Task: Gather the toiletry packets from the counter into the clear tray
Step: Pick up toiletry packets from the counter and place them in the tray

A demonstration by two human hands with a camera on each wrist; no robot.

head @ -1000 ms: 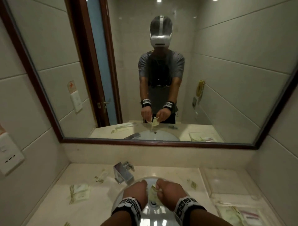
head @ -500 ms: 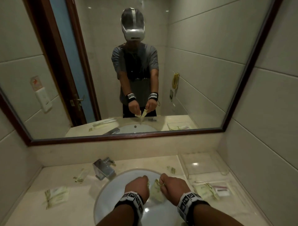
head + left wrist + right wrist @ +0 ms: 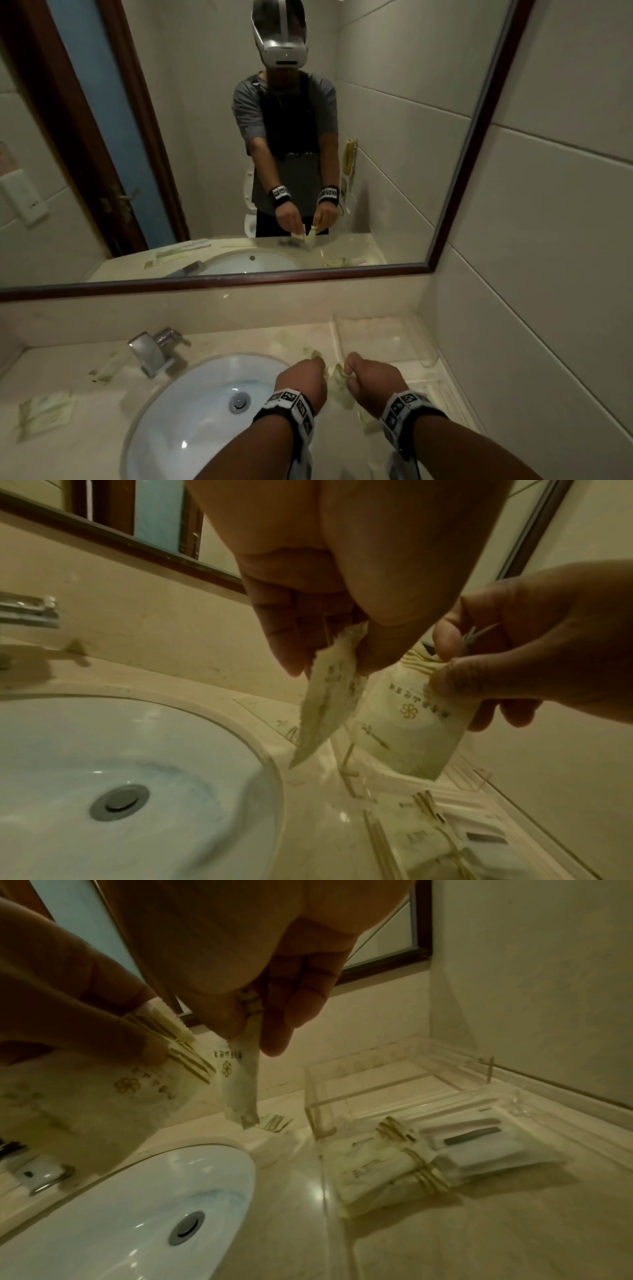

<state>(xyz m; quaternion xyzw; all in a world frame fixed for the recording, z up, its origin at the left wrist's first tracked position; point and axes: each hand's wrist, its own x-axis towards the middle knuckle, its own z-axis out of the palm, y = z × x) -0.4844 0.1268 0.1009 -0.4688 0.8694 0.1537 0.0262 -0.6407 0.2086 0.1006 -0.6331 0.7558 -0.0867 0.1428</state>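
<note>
My left hand point(image 3: 303, 375) pinches the top of a pale green toiletry packet point(image 3: 327, 699) that hangs edge-on over the basin's right rim. Close beside it, my right hand point(image 3: 371, 377) pinches a second packet point(image 3: 409, 723) with a gold flower logo. Both hands hover just left of the clear tray point(image 3: 424, 359) on the counter's right end. In the right wrist view the tray point(image 3: 342, 1099) holds several packets point(image 3: 394, 1167) at its near end. Loose packets lie on the left counter point(image 3: 46, 413), beside the tap point(image 3: 102, 371), and near the tray point(image 3: 313, 353).
A white sink basin point(image 3: 191, 411) with a chrome tap point(image 3: 154, 349) fills the counter's middle. A framed mirror point(image 3: 212, 281) runs along the back wall. A tiled wall point(image 3: 531, 308) closes off the right side just past the tray.
Both hands have moved right, from over the basin to its right rim by the tray. They have drawn slightly apart, each holding its own packet.
</note>
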